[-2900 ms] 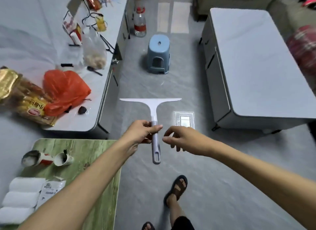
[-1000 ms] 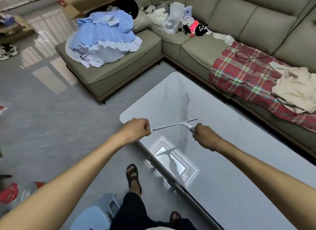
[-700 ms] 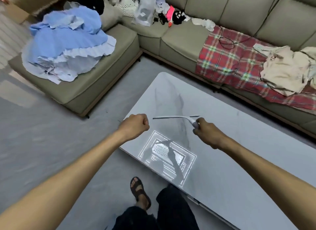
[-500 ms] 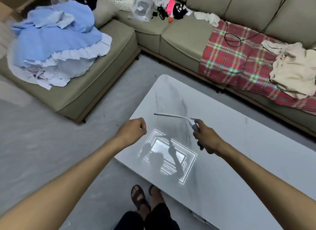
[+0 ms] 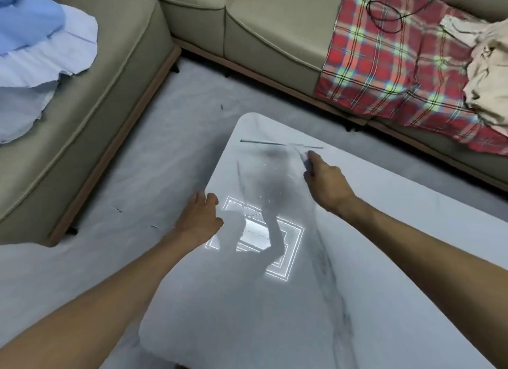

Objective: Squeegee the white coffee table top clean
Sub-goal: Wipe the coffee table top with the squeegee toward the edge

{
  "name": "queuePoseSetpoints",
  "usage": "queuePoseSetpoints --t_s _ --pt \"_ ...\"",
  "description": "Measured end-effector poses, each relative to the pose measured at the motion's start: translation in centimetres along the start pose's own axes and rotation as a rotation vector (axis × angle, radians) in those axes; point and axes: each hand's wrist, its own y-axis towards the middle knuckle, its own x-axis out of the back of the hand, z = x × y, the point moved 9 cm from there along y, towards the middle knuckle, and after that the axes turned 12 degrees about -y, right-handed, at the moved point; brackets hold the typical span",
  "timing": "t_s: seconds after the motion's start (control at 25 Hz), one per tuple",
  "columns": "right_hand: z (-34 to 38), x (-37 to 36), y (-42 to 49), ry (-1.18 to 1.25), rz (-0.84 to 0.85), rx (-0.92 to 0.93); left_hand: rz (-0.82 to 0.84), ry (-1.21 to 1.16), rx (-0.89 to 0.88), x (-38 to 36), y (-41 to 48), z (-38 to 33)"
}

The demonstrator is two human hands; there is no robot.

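Gripping the squeegee (image 5: 280,143), the right hand (image 5: 327,182) holds its blade at the far end of the bench (image 5: 384,258); the left hand (image 5: 199,217) rests relaxed on the edge. Best pulled back with even pressure, blade flat.

Floor (image 5: 165,162): pale grey, a few dark specks
Sofa (image 5: 261,39): olive-beige sectional, brown base
On sofa: red plaid blanket (image 5: 384,66) with black cable (image 5: 395,32), blue-white clothes (image 5: 41,39), cream cloth (image 5: 489,74)

Observed: left forearm (image 5: 110,300) at 7 o'clock, right forearm (image 5: 412,245) at 4 o'clock, both bare. The left hand (image 5: 196,220) and right hand (image 5: 327,182) are likewise bare.
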Motion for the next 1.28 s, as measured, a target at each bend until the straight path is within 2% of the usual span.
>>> queuePoseSetpoints --t_s 0.2,0.4,0.56,0.72,0.88,0.96,1.12,1.28 --pt "4.3 -0.8 11.8 -0.055 -0.061 -0.007 -0.011 0.043 -0.105 -3.0 5.4 2.0" --pt "5.1 -3.4 15.1 -0.145 -0.023 -0.052 -0.013 0.053 -0.17 -4.6 7.0 2.9" --pt "3.4 -4.8 13.0 -0.216 -0.027 -0.007 0.065 0.067 -0.133 -6.1 7.6 3.5" --pt "0.5 -7.5 6.0 -0.181 -0.003 0.051 0.13 0.08 -0.094 -6.4 8.0 3.6" --pt "-2.5 -9.6 -1.3 -0.235 0.129 0.072 0.162 0.126 -0.079 -6.1 7.8 3.4" --pt "-3.3 -8.9 -2.7 -0.194 0.163 0.035 0.167 0.142 -0.071 -6.0 7.7 3.0" --pt "-4.1 -3.8 3.9 -0.146 -0.048 -0.077 0.17 0.135 -0.056 -5.9 7.4 2.4" --pt "-5.0 -3.2 9.2 0.073 0.038 -0.313 0.163 0.121 -0.062 -5.5 7.4 2.1"
